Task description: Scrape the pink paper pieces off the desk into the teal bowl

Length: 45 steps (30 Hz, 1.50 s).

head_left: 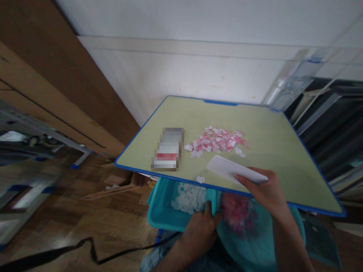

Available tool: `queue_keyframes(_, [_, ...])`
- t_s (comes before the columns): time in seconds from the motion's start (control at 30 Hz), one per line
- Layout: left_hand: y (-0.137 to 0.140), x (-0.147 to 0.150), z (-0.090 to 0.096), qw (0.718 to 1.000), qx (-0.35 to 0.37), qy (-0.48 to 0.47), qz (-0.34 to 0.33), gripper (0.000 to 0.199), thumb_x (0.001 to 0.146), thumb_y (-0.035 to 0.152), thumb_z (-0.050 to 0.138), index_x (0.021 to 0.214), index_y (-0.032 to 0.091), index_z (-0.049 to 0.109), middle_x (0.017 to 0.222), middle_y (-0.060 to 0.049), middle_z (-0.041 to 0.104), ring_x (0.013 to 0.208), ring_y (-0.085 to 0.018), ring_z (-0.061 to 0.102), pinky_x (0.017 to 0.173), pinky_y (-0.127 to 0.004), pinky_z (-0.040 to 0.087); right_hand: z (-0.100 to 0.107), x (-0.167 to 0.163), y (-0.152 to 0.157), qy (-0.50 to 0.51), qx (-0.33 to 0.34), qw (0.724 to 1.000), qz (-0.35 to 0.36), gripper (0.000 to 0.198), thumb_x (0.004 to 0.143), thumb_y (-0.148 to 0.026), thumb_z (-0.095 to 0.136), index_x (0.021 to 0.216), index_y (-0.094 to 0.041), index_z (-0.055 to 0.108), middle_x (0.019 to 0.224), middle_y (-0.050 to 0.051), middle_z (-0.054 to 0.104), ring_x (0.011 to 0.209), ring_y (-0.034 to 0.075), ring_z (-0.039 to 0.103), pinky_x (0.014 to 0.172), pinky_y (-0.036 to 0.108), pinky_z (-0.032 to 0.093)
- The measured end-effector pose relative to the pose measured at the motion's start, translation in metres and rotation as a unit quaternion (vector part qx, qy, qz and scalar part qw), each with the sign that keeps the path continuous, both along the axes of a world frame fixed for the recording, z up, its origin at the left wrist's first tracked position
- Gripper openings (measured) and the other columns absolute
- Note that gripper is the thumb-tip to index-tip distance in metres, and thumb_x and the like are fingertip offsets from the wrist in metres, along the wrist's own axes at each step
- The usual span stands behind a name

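Observation:
My right hand (265, 190) pinches the near end of a flat white card (227, 168) between thumb and fingers, over the front of the table. Beyond the card, a loose pile of small pink and white pieces (217, 140) lies on the pale green tabletop (269, 139). My left hand (200, 230) is closed around the rim of a teal tray (161, 219), just below the table's front edge. White pieces (190, 198) lie in that tray. A round teal basin (246, 251) beside it holds a blurred pink and red mass (238, 211).
A phone (168, 149), pixelated, lies on the table's left part. A few white pieces (200, 179) sit near the front edge. The table backs onto a white wall (198, 71). Cardboard (70, 94) stands to the left, and a black strap (93, 249) crosses the lower left.

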<state>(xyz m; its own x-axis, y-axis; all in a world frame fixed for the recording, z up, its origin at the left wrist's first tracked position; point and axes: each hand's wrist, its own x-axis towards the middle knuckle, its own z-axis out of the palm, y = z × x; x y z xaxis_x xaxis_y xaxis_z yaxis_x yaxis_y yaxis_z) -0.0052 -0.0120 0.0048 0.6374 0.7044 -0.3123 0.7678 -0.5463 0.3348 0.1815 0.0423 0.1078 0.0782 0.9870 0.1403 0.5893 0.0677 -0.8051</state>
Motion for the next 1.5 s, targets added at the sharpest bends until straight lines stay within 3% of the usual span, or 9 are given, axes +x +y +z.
queue_keyframes(0.27, [0.002,0.001,0.003,1.0,-0.01,0.007,-0.003,0.035,0.081,0.021,0.043,0.116,0.027,0.044,0.124,-0.015,0.038,0.079,-0.024,0.058,0.067,-0.038,0.047,0.0,-0.007,-0.007,0.019,-0.036,0.995,0.087,0.019,0.074,-0.03,0.06,0.074,-0.015,0.071,0.056,0.001,0.064,0.046,0.011,0.054,0.042,0.019,0.04])
queue_keyframes(0.47, [0.001,0.0,0.002,1.0,-0.011,-0.013,0.004,0.037,0.082,0.022,0.043,0.118,0.028,0.043,0.123,-0.015,0.039,0.081,-0.024,0.057,0.069,-0.039,0.046,0.002,0.02,-0.004,-0.01,0.037,0.998,-0.041,0.022,0.07,-0.036,0.064,0.069,-0.014,0.07,0.051,0.001,0.062,0.041,0.011,0.051,0.036,0.019,0.037])
queue_keyframes(0.6, [0.002,0.001,0.002,1.0,-0.021,-0.012,0.006,0.04,0.08,0.019,0.046,0.119,0.029,0.043,0.122,-0.014,0.039,0.082,-0.025,0.057,0.069,-0.039,0.047,-0.002,0.056,-0.002,-0.067,0.117,0.97,-0.201,0.022,0.066,-0.036,0.067,0.07,-0.014,0.07,0.052,0.002,0.063,0.042,0.013,0.054,0.037,0.021,0.039])
queue_keyframes(0.67, [0.003,0.001,0.003,1.0,-0.023,-0.007,0.007,0.039,0.08,0.018,0.044,0.118,0.028,0.045,0.122,-0.014,0.038,0.081,-0.024,0.057,0.069,-0.039,0.047,-0.005,0.068,-0.002,-0.087,0.115,0.963,-0.227,0.023,0.065,-0.036,0.067,0.072,-0.014,0.07,0.054,0.002,0.065,0.044,0.014,0.056,0.038,0.022,0.04])
queue_keyframes(0.87, [0.003,0.001,0.006,1.0,-0.02,0.013,-0.002,0.039,0.081,0.02,0.044,0.12,0.029,0.044,0.127,-0.016,0.034,0.083,-0.025,0.058,0.071,-0.041,0.046,-0.01,0.071,-0.004,-0.07,0.056,0.976,-0.199,0.03,0.062,-0.043,0.067,0.068,-0.014,0.069,0.051,0.002,0.062,0.042,0.014,0.053,0.037,0.022,0.039])
queue_keyframes(1.0, [0.002,0.002,0.007,1.0,-0.015,0.02,-0.002,0.039,0.082,0.02,0.043,0.12,0.03,0.043,0.124,-0.014,0.038,0.082,-0.024,0.058,0.072,-0.04,0.046,-0.007,0.068,0.001,-0.057,0.061,0.969,-0.232,0.029,0.063,-0.041,0.067,0.069,-0.013,0.068,0.05,0.001,0.061,0.042,0.013,0.051,0.036,0.022,0.036])
queue_keyframes(1.23, [0.003,0.002,0.009,1.0,-0.019,0.014,0.004,0.04,0.082,0.02,0.043,0.121,0.03,0.042,0.126,-0.015,0.036,0.083,-0.025,0.058,0.072,-0.04,0.046,-0.006,0.064,0.011,-0.056,0.034,0.979,-0.193,0.03,0.064,-0.042,0.066,0.069,-0.012,0.067,0.051,0.003,0.06,0.044,0.014,0.051,0.036,0.023,0.036])
queue_keyframes(1.4, [0.003,0.003,0.009,1.0,-0.022,0.013,0.01,0.041,0.08,0.017,0.044,0.12,0.029,0.044,0.125,-0.014,0.037,0.082,-0.024,0.058,0.071,-0.039,0.046,-0.004,0.062,0.012,-0.049,0.053,0.973,-0.221,0.03,0.064,-0.042,0.066,0.067,-0.012,0.066,0.051,0.003,0.06,0.042,0.013,0.049,0.035,0.022,0.034])
queue_keyframes(1.5, [0.003,0.003,0.008,1.0,-0.027,0.015,0.006,0.04,0.08,0.016,0.042,0.119,0.028,0.045,0.124,-0.015,0.037,0.082,-0.024,0.058,0.071,-0.04,0.046,-0.006,0.063,0.013,-0.05,0.026,0.976,-0.208,0.031,0.062,-0.042,0.066,0.067,-0.012,0.067,0.051,0.003,0.06,0.044,0.014,0.05,0.036,0.023,0.036])
